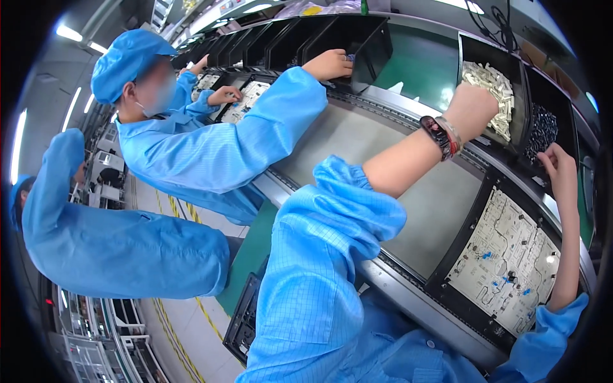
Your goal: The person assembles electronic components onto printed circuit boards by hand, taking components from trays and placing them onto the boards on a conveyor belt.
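Note:
My left hand (474, 110) reaches over a black bin of cream-coloured oblong parts (495, 89). Its fingers curl down among the parts, and what they hold, if anything, is hidden behind the back of the hand. At the bin beside it, filled with small dark components (543, 131), is my right hand (557, 163). The thumb and forefinger come together in a pinch by that bin's near edge; anything between them is too small to make out. Below both hands, a pale circuit board (504, 255) with several blue and black components lies in a black frame (440, 277) on the line.
A co-worker in blue (211, 143) stands at my left, one hand in a black bin (373, 57), the other over another board (246, 102). Another blue-sleeved arm (128, 249) is at far left. A metal rail (408, 287) edges the line on my side.

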`<action>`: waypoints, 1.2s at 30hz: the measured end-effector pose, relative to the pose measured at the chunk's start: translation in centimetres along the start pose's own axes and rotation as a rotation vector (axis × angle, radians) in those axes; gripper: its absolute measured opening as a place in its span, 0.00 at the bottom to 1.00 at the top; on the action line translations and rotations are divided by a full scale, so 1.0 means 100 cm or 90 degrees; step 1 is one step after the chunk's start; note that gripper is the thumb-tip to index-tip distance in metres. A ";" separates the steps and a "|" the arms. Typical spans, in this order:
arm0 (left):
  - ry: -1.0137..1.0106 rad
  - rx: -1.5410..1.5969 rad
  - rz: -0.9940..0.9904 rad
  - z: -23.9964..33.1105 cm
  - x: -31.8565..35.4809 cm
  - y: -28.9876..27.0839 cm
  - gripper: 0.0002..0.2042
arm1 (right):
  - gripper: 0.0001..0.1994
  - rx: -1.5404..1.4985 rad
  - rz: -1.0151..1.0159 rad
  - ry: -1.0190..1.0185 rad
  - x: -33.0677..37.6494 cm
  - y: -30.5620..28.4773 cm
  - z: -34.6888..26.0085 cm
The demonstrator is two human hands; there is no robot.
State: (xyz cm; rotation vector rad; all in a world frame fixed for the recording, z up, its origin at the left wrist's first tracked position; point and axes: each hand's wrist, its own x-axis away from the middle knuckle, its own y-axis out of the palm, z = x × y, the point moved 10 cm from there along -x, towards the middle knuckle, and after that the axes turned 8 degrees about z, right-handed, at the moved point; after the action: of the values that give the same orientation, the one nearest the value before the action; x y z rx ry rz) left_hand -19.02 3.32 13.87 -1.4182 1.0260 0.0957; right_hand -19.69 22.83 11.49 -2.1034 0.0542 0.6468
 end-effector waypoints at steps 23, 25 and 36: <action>-0.750 1.306 -0.218 0.086 0.122 0.050 0.06 | 0.06 -0.329 -0.162 0.109 0.148 0.006 -0.067; -0.749 1.292 -0.237 0.088 0.129 0.050 0.12 | 0.07 -0.327 -0.191 0.164 0.155 0.013 -0.062; -0.748 1.286 -0.216 0.068 0.129 0.043 0.09 | 0.04 -0.253 -0.181 0.100 0.149 0.014 -0.070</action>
State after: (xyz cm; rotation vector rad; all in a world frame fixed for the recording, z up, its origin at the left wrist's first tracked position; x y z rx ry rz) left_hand -10.43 3.44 1.30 0.4667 -0.3517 -0.2825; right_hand -4.29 19.48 6.61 -2.4791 -0.3038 0.3376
